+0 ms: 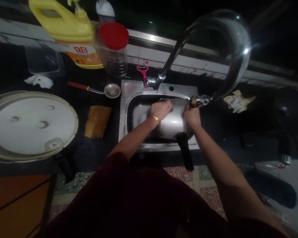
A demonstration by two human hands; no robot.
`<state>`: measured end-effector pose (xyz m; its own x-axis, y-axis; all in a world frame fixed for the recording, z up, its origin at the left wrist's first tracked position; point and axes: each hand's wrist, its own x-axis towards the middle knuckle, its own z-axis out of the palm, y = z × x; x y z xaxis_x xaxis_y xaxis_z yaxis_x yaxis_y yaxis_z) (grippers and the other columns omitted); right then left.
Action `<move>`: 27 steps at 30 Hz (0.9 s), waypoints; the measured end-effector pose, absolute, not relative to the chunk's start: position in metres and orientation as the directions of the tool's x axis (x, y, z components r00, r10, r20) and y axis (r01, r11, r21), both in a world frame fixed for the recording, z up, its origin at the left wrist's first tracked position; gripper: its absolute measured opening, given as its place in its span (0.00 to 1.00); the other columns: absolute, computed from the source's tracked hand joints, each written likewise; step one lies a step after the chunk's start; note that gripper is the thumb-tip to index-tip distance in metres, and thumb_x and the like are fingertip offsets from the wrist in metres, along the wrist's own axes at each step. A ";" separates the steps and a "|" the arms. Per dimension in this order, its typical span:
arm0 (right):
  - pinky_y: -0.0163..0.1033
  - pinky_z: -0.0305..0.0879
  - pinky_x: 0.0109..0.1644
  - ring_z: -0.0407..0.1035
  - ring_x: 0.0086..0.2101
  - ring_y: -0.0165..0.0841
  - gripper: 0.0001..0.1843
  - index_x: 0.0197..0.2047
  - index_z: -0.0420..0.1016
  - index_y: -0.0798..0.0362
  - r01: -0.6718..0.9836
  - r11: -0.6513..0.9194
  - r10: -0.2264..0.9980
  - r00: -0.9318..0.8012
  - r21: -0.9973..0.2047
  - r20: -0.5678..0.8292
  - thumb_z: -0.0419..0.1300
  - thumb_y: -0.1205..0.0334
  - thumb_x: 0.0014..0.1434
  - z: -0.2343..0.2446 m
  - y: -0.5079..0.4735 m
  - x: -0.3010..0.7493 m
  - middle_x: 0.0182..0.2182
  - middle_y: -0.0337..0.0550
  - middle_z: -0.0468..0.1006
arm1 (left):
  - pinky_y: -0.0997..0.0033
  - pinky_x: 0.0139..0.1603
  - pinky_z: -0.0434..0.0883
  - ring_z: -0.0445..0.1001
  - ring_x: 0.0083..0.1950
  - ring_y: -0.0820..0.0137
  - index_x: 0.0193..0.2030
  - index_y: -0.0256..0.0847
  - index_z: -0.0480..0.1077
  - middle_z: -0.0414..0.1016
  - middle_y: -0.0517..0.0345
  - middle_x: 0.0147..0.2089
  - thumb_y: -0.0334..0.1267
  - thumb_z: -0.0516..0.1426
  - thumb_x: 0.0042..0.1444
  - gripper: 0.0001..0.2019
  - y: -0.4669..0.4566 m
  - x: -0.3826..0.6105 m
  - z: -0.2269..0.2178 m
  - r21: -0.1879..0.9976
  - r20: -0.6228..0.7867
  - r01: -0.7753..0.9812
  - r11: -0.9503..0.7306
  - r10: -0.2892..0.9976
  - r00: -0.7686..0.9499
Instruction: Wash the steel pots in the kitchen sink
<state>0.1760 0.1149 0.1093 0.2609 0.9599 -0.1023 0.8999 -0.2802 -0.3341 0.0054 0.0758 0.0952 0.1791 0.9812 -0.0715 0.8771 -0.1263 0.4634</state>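
Observation:
A steel pot (172,124) with a black handle (185,152) lies tilted in the steel sink (123,112). My left hand (161,109) is closed on something small and dark that it presses against the pot's upper wall; a gold bangle sits on that wrist. My right hand (191,115) grips the pot's right rim, just under the spout end of the curved chrome tap (213,36). The handle juts out over the sink's front edge toward me.
A big round cooker lid (32,125) lies at left, beside a brown scouring pad (97,121). Behind stand a yellow detergent jug (69,29), a red-capped clear jar (113,49), a small ladle (111,90) and a pink peeler (142,73). A crumpled cloth (238,100) lies at right.

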 end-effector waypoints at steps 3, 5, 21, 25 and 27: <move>0.54 0.65 0.53 0.72 0.46 0.51 0.19 0.38 0.75 0.63 0.887 -0.310 0.951 0.282 -0.343 -0.130 0.46 0.60 0.63 0.106 0.114 0.177 0.36 0.65 0.77 | 0.70 0.36 0.65 0.77 0.38 0.65 0.41 0.42 0.74 0.79 0.49 0.35 0.50 0.43 0.68 0.22 0.043 0.001 0.086 0.489 -0.092 0.851 -0.194 0.958 0.272; 0.55 0.65 0.52 0.72 0.45 0.50 0.19 0.37 0.75 0.62 0.880 -0.313 0.950 0.284 -0.358 -0.132 0.46 0.59 0.64 0.103 0.115 0.179 0.35 0.63 0.77 | 0.71 0.36 0.65 0.77 0.37 0.66 0.38 0.42 0.74 0.79 0.50 0.34 0.51 0.44 0.67 0.22 0.031 -0.002 0.080 0.507 -0.098 0.838 -0.203 0.952 0.290; 0.52 0.66 0.50 0.73 0.43 0.50 0.17 0.34 0.75 0.61 0.880 -0.281 0.959 0.273 -0.383 -0.075 0.48 0.61 0.60 0.104 0.115 0.181 0.32 0.62 0.78 | 0.72 0.41 0.65 0.77 0.44 0.66 0.45 0.42 0.73 0.80 0.52 0.42 0.49 0.43 0.68 0.21 0.105 -0.012 0.076 0.546 -0.152 0.835 0.068 0.988 0.019; 0.51 0.65 0.51 0.73 0.45 0.52 0.19 0.38 0.77 0.63 0.905 -0.317 0.948 0.297 -0.283 -0.111 0.47 0.64 0.61 0.112 0.114 0.175 0.37 0.67 0.79 | 0.71 0.42 0.66 0.77 0.45 0.65 0.43 0.43 0.74 0.80 0.53 0.42 0.49 0.47 0.66 0.18 0.128 -0.012 0.092 0.559 -0.173 0.829 -0.010 0.976 0.129; 0.51 0.65 0.51 0.73 0.46 0.52 0.19 0.39 0.78 0.64 0.916 -0.315 0.948 0.292 -0.248 -0.125 0.47 0.64 0.61 0.113 0.114 0.174 0.38 0.66 0.79 | 0.70 0.39 0.66 0.78 0.41 0.64 0.44 0.44 0.74 0.80 0.53 0.39 0.51 0.46 0.66 0.20 0.092 -0.008 0.094 0.554 -0.164 0.829 -0.073 0.967 0.195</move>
